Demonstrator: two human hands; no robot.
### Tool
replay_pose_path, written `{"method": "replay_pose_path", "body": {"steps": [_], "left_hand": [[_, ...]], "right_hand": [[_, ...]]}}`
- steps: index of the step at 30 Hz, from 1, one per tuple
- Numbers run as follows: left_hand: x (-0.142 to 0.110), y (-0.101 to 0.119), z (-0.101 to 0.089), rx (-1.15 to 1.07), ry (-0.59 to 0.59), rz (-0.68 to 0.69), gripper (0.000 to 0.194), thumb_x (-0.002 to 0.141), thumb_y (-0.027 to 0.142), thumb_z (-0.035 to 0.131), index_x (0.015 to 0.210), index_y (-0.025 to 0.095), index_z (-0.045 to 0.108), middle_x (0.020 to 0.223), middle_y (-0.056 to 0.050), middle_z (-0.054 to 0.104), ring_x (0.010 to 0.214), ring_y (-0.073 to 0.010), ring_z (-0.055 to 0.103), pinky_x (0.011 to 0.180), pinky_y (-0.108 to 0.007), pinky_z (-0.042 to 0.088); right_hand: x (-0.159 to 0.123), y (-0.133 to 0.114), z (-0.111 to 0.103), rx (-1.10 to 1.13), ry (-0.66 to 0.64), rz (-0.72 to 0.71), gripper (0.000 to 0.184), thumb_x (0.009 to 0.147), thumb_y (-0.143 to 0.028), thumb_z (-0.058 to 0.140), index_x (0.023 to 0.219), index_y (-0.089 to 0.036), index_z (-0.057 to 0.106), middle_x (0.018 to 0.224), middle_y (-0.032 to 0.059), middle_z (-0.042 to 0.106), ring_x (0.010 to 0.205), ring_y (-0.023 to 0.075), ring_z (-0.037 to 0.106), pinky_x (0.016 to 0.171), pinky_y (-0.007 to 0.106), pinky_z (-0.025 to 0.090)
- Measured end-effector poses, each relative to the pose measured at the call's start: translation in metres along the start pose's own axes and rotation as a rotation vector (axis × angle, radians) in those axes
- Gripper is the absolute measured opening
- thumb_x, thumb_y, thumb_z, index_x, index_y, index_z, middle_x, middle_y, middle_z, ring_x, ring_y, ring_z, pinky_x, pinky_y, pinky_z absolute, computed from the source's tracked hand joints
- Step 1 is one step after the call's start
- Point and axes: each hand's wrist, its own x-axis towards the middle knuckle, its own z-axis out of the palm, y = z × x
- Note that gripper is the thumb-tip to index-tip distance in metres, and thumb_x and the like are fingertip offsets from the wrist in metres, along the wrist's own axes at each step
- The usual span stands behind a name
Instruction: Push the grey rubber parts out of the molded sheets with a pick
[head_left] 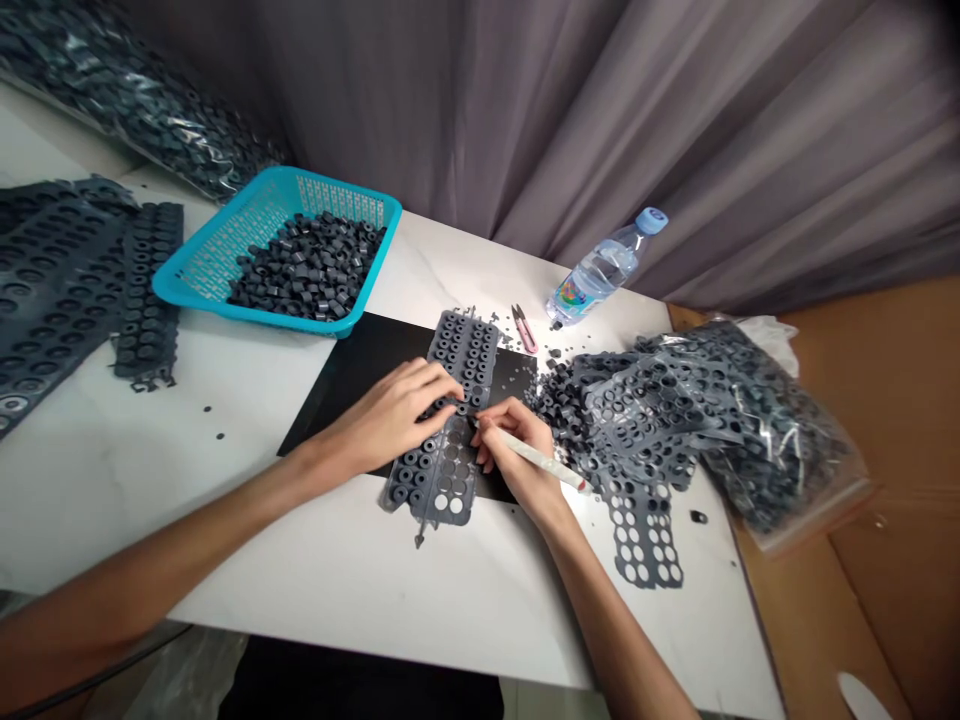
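A dark grey moulded rubber sheet [466,375] with rows of round, ring-topped plugs lies lengthwise before me. Several round holes show at its near right end. Bent over the sheet's middle, my left hand [409,405] grips it with thumb and fingers close together; the fingertips are partly hidden. My right hand [521,440] is closed around a slim white pen-shaped tool [544,462], its tip down at the sheet near my left thumb. The tool's tip is too small to make out. Beneath the sheet is a black mat [330,385].
A blue basket [259,318] holds many small dark plugs. Pink-handled thread snips [525,330] and a water bottle [604,268] are at the back. Punched sheets [649,530], loose bits and a filled plastic bag [787,450] lie right. More sheets [52,290] lie left.
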Motion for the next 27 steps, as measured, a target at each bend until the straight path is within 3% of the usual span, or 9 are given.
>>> {"method": "replay_pose_path", "body": {"steps": [3, 12, 15, 19, 21, 24, 27], "left_hand": [[-0.004, 0.000, 0.013, -0.031, -0.051, 0.009, 0.015, 0.102, 0.022, 0.055, 0.114, 0.021, 0.065, 0.112, -0.005, 0.069, 0.107, -0.0245, 0.061, 0.097, -0.042, 0.050], [-0.002, 0.002, 0.016, 0.125, -0.066, 0.099, 0.021, 0.107, 0.025, 0.049, 0.114, 0.020, 0.069, 0.116, -0.007, 0.070, 0.105, -0.0251, 0.061, 0.094, -0.043, 0.047], [0.001, 0.009, 0.017, 0.043, 0.058, 0.082, 0.024, 0.108, 0.023, 0.046, 0.103, 0.020, 0.068, 0.110, -0.006, 0.072, 0.100, -0.0231, 0.063, 0.091, -0.041, 0.047], [0.011, 0.002, -0.008, -0.244, 0.452, -0.195, 0.016, 0.106, 0.031, 0.053, 0.100, 0.022, 0.065, 0.101, -0.004, 0.070, 0.093, -0.0189, 0.066, 0.085, -0.035, 0.053], [0.011, -0.014, -0.031, -0.238, 0.590, -0.266, 0.015, 0.104, 0.035, 0.056, 0.103, 0.024, 0.066, 0.102, -0.003, 0.070, 0.095, -0.0192, 0.067, 0.085, -0.035, 0.054], [0.002, -0.049, -0.061, -0.005, 0.617, -0.340, 0.018, 0.100, 0.039, 0.062, 0.105, 0.026, 0.072, 0.105, -0.002, 0.069, 0.095, -0.0194, 0.066, 0.086, -0.038, 0.054], [-0.010, -0.081, -0.077, 0.172, 0.599, -0.389, 0.015, 0.094, 0.034, 0.069, 0.104, 0.025, 0.076, 0.097, -0.001, 0.071, 0.090, -0.0206, 0.064, 0.085, -0.042, 0.054]], "right_hand": [[0.000, 0.001, 0.000, -0.013, -0.006, -0.005, 0.012, 0.094, -0.034, 0.064, 0.095, -0.022, 0.063, 0.074, -0.0013, 0.068, 0.055, 0.0121, 0.061, 0.047, 0.021, 0.049], [0.000, 0.000, 0.003, -0.075, 0.014, -0.001, 0.014, 0.094, -0.035, 0.064, 0.088, -0.023, 0.060, 0.069, -0.0026, 0.065, 0.053, 0.0121, 0.057, 0.046, 0.021, 0.043], [-0.001, -0.002, 0.005, -0.130, 0.028, -0.022, 0.014, 0.094, -0.032, 0.063, 0.085, -0.023, 0.058, 0.064, -0.0047, 0.060, 0.053, 0.0118, 0.055, 0.048, 0.022, 0.040], [-0.002, -0.003, 0.005, -0.133, 0.028, -0.022, 0.009, 0.091, -0.027, 0.063, 0.085, -0.023, 0.059, 0.064, -0.0052, 0.059, 0.055, 0.0118, 0.056, 0.050, 0.022, 0.041], [-0.002, -0.002, 0.004, -0.082, 0.025, 0.013, 0.007, 0.090, -0.027, 0.063, 0.087, -0.022, 0.060, 0.067, -0.0041, 0.062, 0.055, 0.0122, 0.058, 0.049, 0.021, 0.042], [-0.001, -0.001, 0.002, 0.025, 0.026, 0.045, 0.006, 0.090, -0.028, 0.063, 0.090, -0.022, 0.061, 0.071, -0.0024, 0.066, 0.053, 0.0122, 0.059, 0.045, 0.021, 0.045], [0.000, -0.001, -0.001, 0.096, 0.048, 0.027, 0.008, 0.092, -0.030, 0.063, 0.093, -0.022, 0.061, 0.071, -0.0018, 0.068, 0.050, 0.0119, 0.060, 0.044, 0.022, 0.049]]}}
